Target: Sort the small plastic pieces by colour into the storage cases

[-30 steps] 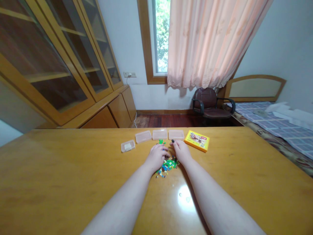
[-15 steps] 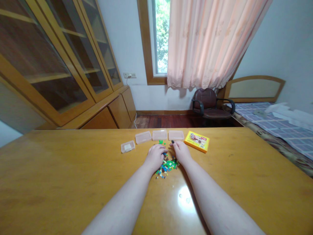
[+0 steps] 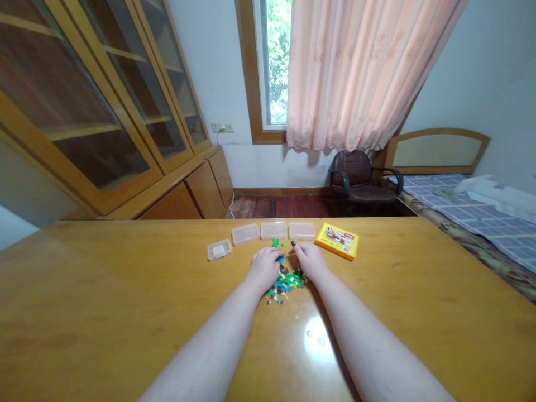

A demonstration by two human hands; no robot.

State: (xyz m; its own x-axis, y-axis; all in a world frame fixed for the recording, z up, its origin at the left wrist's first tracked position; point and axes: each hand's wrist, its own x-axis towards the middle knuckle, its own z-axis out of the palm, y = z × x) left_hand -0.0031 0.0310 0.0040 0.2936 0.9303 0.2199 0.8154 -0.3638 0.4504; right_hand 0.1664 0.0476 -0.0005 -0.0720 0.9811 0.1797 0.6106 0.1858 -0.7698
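Drawn slightly back, your left hand (image 3: 263,269) pinched a small blue brick (image 3: 280,259), the loose brick pile (image 3: 286,287) lying just nearer you; whether your right hand (image 3: 310,260) held anything, you could not tell.

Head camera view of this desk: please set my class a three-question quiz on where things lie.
1. How many clear plastic tubs stand in the row on the honey-coloured wooden desk?
2. True or false: the pile of small multicoloured plastic bricks lies to the right of the yellow rectangular box.
3. Fill the gap: the ___ hand is the one nearer the yellow rectangular box.

Key: 1. four; 2. false; 3. right.
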